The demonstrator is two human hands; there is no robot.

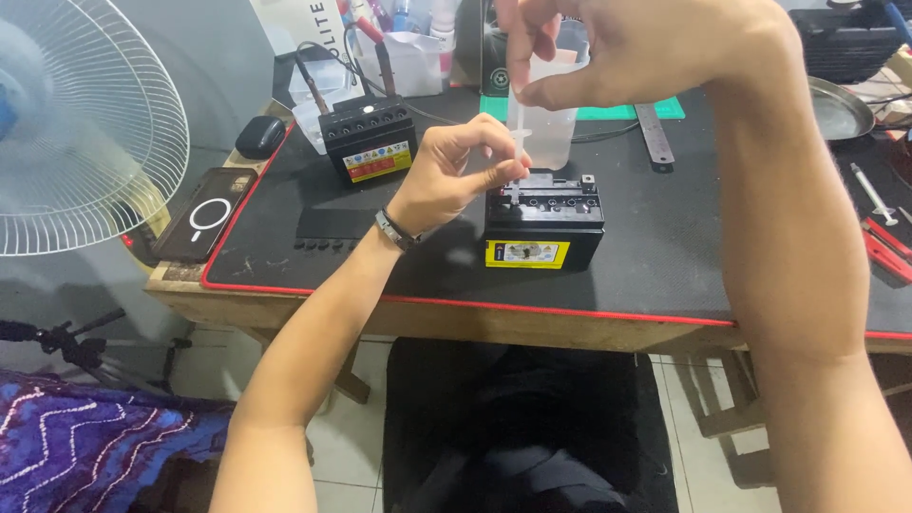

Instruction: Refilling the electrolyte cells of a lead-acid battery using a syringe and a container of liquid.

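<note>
Clear plastic container point(546, 133): upright on the counter point(665, 256), just behind the near battery; contents look clear, level not readable.
Pale tubs point(318, 104): far left of the mat, holding thin dark rods; other contents too small to tell.
Near battery point(543, 223): black box with yellow front label, on the black red-edged mat, centre of the counter, cell ports along the top.
Second battery point(369, 141): black, red-and-yellow label, behind and left, well apart from the near one.
Syringe point(518, 142): thin, clear, upright over the near battery's left top edge.
Left hand point(454, 171): fingers pinched closed on the syringe's lower end, just above the battery top; dark band at the wrist.
Right hand point(617, 47): raised above, fingers closed on the syringe's upper end.
Spare syringe point(872, 195): lying at the right side.
Phone point(204, 217) and fan point(76, 123): left edge.
</note>
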